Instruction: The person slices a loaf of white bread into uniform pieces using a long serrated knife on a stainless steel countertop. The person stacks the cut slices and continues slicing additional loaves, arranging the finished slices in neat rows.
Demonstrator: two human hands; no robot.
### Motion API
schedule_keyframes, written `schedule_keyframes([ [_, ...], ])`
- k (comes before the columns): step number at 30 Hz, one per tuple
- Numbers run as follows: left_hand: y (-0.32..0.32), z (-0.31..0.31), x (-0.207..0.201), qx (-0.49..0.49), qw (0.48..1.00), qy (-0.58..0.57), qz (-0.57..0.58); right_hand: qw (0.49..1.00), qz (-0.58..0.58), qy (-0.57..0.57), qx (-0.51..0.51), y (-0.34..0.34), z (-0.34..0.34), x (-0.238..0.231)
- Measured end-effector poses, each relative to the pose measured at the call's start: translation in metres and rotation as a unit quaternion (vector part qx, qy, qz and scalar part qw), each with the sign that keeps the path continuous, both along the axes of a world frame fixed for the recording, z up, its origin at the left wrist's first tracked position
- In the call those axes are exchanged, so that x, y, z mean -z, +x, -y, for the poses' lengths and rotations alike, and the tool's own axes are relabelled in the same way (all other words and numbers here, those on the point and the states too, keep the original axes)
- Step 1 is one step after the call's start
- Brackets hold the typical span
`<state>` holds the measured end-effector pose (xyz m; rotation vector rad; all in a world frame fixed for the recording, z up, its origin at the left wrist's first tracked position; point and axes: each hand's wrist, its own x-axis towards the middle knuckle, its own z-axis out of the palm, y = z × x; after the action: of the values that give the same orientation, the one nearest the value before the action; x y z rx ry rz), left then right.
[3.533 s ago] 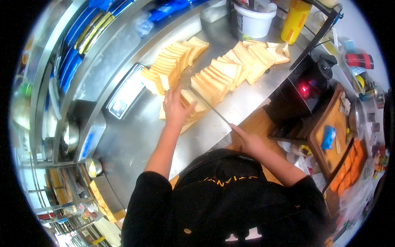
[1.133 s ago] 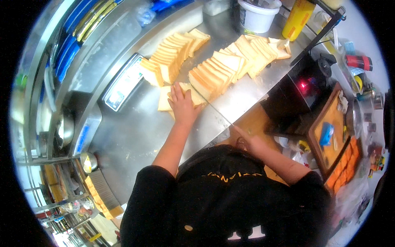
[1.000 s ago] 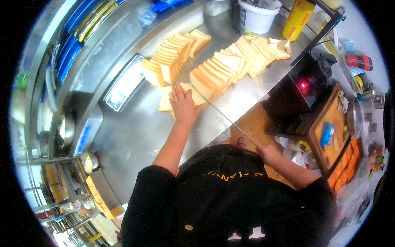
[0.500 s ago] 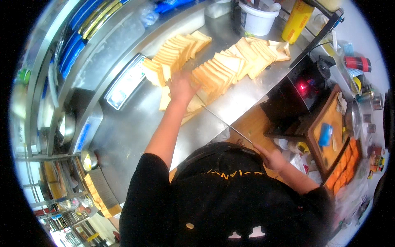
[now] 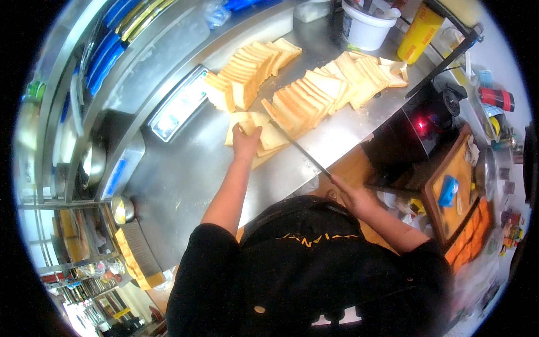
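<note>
My left hand (image 5: pixel 246 141) pinches the near edge of a bread slice (image 5: pixel 242 119) on the metal counter, with thumb and fingers closed on it. Beside it lie flat slices (image 5: pixel 272 137), partly overlapping. My right hand (image 5: pixel 359 201) is closed around the handle of a long, thin knife (image 5: pixel 312 160). Its blade slants up and left over the flat slices, and its tip is by the near end of a leaning row of bread slices (image 5: pixel 300 104). A second row of slices (image 5: pixel 247 73) stands farther back, to the left.
A scale-like device with a bright panel (image 5: pixel 179 104) lies left of the bread. At the back stand a white bucket (image 5: pixel 368 28) and a yellow roll (image 5: pixel 421 35). A loaf-like sliced block (image 5: pixel 137 255) sits at the lower left. Wooden-topped table (image 5: pixel 443 219) at right.
My left hand has moved from between the two bread rows back toward me, onto the flat slices. The knife has come up with my right hand, its blade now over those slices.
</note>
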<state>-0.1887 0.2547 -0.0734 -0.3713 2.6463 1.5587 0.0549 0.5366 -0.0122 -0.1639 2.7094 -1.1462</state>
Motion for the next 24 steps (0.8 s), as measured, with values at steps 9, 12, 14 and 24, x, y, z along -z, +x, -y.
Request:
schedule_keyframes([
  [9,0.017,-0.024,-0.011,-0.008,0.983,0.181,0.039,0.998,0.052,0.019,0.017,-0.012,0.012,0.001],
  [12,0.023,-0.037,-0.005,-0.022,0.969,0.245,0.038,0.996,0.071,0.060,0.016,-0.046,0.037,0.014],
  [14,0.029,-0.046,-0.004,-0.042,0.956,0.283,0.069,0.997,0.058,0.047,0.007,-0.068,0.055,0.016],
  [24,0.034,-0.074,-0.025,-0.133,0.900,0.390,0.144,0.996,0.086,0.028,-0.021,-0.032,0.036,0.063],
])
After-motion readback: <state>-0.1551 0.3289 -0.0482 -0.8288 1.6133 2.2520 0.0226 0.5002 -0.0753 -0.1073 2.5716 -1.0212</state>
